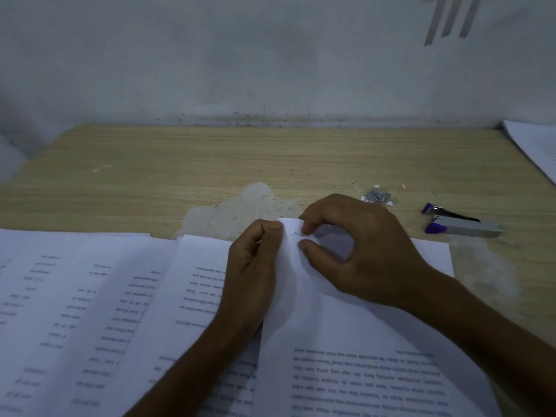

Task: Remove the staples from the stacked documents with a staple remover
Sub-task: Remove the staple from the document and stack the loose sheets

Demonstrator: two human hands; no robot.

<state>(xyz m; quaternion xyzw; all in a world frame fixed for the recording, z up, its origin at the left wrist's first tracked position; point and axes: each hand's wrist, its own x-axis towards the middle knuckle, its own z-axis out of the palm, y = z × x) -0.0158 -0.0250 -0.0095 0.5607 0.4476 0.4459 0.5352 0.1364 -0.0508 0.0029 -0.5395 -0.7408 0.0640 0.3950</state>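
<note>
1. The document (346,335) lies on the near right of the desk (186,164), with its far left corner lifted between the two hands.
2. The left grip (255,254) is clenched on that corner: its thumb lies on top of the sheet and its fingers are curled behind.
3. The staple (298,234) sits in the corner just right of the left thumb, and one end is raised off the paper.
4. The right grip (355,245) is curled over the same corner. Its forefinger tip touches the staple's right end and its thumb tip rests on the paper just near of it. I cannot tell whether they grasp the staple or only press the sheet.
5. The remover (463,222), purple and grey and shaped like a stapler, lies on the desk well right of both hands, touched by neither.
6. A heap of loose staples (377,197) lies just beyond the right hand.
7. More printed sheets (75,311) are spread at near left, partly under the document.
</note>
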